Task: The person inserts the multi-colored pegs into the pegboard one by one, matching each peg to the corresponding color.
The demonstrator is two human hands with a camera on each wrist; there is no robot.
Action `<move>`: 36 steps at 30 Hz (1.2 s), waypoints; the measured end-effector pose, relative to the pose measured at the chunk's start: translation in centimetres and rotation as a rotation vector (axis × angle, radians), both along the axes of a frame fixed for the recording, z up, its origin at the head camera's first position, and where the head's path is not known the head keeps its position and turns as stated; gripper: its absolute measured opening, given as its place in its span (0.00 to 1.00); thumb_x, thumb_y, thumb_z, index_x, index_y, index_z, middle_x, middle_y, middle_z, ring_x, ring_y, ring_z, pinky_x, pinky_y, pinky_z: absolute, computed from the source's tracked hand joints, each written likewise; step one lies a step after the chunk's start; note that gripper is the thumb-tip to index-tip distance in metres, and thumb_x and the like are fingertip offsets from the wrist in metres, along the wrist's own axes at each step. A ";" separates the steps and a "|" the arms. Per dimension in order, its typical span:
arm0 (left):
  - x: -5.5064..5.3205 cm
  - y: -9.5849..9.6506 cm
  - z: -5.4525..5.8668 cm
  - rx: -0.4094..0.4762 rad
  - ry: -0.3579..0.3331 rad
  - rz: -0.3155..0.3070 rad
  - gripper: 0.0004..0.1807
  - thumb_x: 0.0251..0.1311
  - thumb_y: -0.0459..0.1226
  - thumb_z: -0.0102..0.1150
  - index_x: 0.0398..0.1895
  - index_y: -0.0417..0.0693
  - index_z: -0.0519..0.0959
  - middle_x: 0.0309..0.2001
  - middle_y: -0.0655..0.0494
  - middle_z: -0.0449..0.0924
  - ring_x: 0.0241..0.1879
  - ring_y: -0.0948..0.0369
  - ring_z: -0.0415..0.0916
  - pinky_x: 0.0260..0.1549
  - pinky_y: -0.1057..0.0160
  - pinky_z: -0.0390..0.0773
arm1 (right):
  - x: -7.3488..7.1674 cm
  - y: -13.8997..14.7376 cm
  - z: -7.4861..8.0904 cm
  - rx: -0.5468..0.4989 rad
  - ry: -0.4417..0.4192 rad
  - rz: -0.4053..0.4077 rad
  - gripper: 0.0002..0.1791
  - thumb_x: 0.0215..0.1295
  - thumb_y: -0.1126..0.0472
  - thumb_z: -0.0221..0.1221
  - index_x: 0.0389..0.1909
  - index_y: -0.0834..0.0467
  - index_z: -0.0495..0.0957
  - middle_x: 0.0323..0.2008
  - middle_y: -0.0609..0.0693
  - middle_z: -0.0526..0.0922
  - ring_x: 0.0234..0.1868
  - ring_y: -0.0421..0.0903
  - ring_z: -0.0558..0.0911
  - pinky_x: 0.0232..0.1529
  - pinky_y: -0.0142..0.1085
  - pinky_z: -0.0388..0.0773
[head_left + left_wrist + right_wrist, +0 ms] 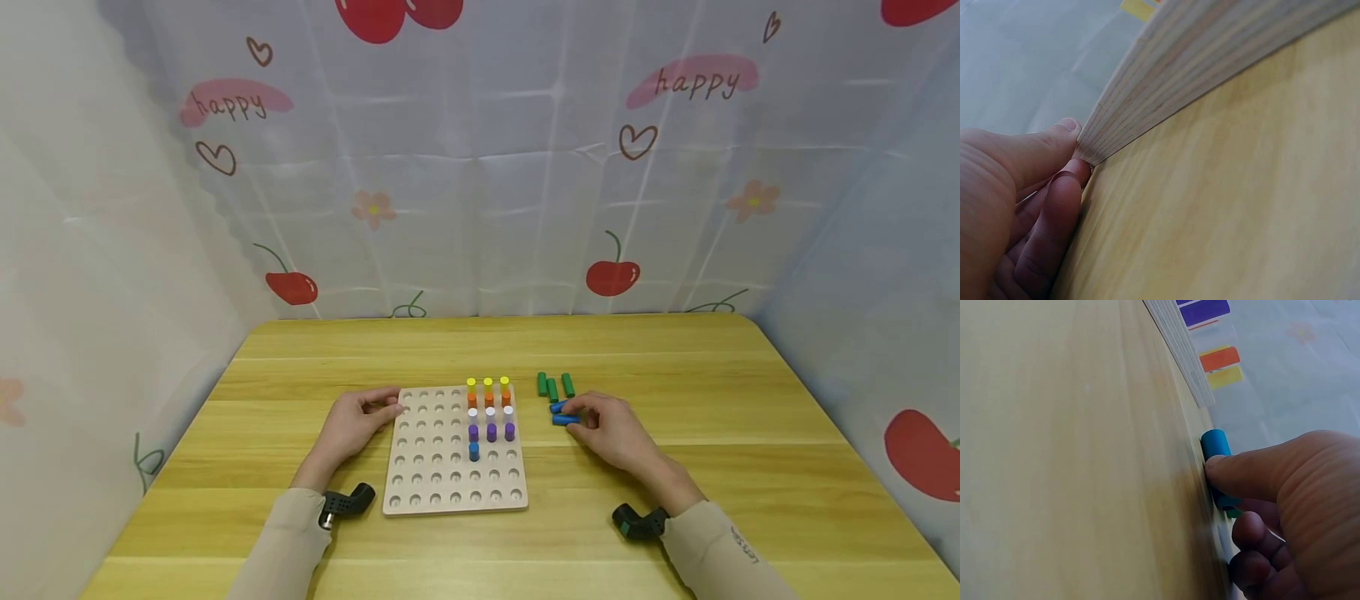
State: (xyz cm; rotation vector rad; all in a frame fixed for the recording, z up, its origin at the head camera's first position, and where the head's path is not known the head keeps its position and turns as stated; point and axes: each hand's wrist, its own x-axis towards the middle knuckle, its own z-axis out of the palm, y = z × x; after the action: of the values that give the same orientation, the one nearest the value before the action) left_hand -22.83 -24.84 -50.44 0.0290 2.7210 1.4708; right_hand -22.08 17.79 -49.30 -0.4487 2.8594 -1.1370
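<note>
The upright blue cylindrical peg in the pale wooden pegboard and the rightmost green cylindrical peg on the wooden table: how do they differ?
Colour: the upright peg is blue; the rightmost loose peg is green.
Pose: the blue one stands upright; the green one lies on its side.
Place: the blue one sits in a hole of the pegboard; the green one rests on the table.
Both are cylindrical and untouched by either hand.

Head view: bright, even light. Right wrist view: soft dark shadow on table (1072, 456) beside right fingers (1249, 531); surface blurred. Left wrist view: dimmer; left fingers (1063, 203) shaded underneath, cloth (1022, 69) beyond them soft-focused.
</note>
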 end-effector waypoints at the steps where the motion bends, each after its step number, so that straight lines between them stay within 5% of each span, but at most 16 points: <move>1: 0.0 0.0 0.0 -0.005 0.006 -0.005 0.23 0.67 0.45 0.68 0.64 0.49 0.83 0.48 0.52 0.88 0.37 0.66 0.83 0.34 0.68 0.83 | 0.0 0.0 0.0 0.000 0.000 0.000 0.09 0.66 0.63 0.69 0.46 0.54 0.86 0.27 0.45 0.74 0.26 0.43 0.70 0.26 0.31 0.66; 30: 0.1 0.0 0.0 0.014 0.005 -0.010 0.23 0.67 0.45 0.69 0.63 0.50 0.83 0.47 0.53 0.87 0.38 0.62 0.84 0.34 0.67 0.84 | 1.2 -1.1 1.9 -0.062 -0.033 0.025 0.09 0.67 0.62 0.68 0.46 0.50 0.86 0.28 0.47 0.73 0.24 0.43 0.70 0.23 0.31 0.66; 36: 0.1 0.0 -0.1 -0.001 0.006 -0.006 0.23 0.67 0.46 0.69 0.63 0.51 0.83 0.47 0.54 0.87 0.37 0.62 0.83 0.34 0.67 0.83 | 1.4 -1.7 2.2 -0.065 -0.023 0.065 0.08 0.71 0.63 0.65 0.47 0.49 0.85 0.37 0.45 0.79 0.33 0.44 0.75 0.32 0.30 0.74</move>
State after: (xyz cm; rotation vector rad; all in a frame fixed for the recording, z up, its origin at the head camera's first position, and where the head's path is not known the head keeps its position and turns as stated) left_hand -22.77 -24.87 -50.50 0.0423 2.7238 1.4701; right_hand -20.67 16.10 -47.13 -0.5244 2.7737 -1.2181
